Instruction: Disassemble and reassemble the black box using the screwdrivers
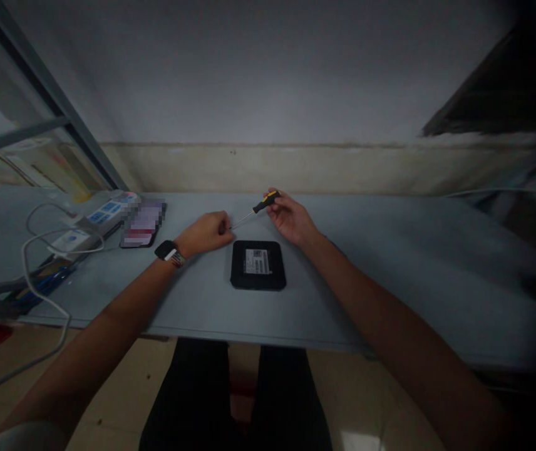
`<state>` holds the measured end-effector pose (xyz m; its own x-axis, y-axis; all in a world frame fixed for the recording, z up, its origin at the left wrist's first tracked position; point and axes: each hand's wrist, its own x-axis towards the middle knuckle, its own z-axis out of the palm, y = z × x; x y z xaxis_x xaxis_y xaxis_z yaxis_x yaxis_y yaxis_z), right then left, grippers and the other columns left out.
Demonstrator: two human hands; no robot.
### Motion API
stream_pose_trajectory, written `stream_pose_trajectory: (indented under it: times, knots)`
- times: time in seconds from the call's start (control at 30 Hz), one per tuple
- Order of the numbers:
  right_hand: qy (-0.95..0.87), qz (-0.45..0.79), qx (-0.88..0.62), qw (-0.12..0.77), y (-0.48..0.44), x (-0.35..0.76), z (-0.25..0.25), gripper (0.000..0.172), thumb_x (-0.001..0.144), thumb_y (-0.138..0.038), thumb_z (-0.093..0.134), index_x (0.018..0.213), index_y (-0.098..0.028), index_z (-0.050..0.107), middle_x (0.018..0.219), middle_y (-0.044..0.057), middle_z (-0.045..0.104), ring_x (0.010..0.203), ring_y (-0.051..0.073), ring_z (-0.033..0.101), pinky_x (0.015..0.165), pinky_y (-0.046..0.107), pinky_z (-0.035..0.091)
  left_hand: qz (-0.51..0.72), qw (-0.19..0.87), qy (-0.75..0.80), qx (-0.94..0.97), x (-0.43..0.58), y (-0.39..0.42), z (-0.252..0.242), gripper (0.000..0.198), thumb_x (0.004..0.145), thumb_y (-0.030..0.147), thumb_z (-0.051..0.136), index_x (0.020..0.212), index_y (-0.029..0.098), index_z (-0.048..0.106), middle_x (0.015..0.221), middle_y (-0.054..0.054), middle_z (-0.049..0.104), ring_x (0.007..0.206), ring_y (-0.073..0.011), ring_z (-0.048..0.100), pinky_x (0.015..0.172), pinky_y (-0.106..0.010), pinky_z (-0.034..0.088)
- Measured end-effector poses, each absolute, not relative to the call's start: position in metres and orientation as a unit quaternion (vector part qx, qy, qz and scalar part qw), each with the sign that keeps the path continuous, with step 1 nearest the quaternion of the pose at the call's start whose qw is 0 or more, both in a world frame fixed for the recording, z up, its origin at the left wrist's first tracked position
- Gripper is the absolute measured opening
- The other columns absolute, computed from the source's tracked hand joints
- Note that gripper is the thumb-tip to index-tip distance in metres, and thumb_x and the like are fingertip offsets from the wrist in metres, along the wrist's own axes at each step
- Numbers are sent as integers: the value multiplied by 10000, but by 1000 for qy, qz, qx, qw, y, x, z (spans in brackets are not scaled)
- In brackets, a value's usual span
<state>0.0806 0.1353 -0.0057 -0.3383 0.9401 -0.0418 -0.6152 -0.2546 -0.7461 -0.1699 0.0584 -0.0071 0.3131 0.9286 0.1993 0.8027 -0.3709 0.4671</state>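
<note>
Gripping a screwdriver (266, 202) beyond the black box (258, 266), the right hand (292, 219) slanted it toward the left hand (206, 232), whose hold was unclear

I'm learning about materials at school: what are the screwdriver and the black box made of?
The screwdriver has a thin, pale grey shaft, probably metal.
Its black and yellow handle looks dull, so maybe plastic or rubber.
The black box looks like matte plastic: even, dark, with little shine.
Its white, printed label could be paper or plastic film.
</note>
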Motion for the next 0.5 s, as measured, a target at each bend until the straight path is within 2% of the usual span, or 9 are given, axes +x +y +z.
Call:
stream_pose_trajectory:
  times: [0.13, 0.33, 0.5]
  knots:
    - [-310, 754, -254, 520, 135, 81, -4, 224, 808, -19, 696, 936, -179, 788, 888, 0, 818, 571, 27, 627, 678, 116, 658, 227, 160, 559, 781, -173, 57, -2, 213, 830, 255, 694, 932, 230, 508, 787, -3, 624, 691, -178, 555, 666, -337, 376]
    - [-285, 766, -250, 520, 131, 82, 1, 220, 824, -10, 673, 916, -179, 780, 850, -6, 815, 509, 18, 567, 621, 105, 654, 252, 186, 529, 789, -183, 59, -1, 83, 893, 261, 572, 875, 231, 497, 762, 7, 591, 705, -172, 518, 667, -328, 371]
    - [-309, 770, -226, 511, 123, 90, 20, 146, 860, -59, 700, 934, -141, 796, 842, 21, 807, 481, 3, 500, 523, 63, 566, 304, 336, 510, 731, -185, 63, -6, 141, 957, 317, 522, 852, 234, 476, 712, 24, 567, 645, -146, 508, 612, -286, 392]
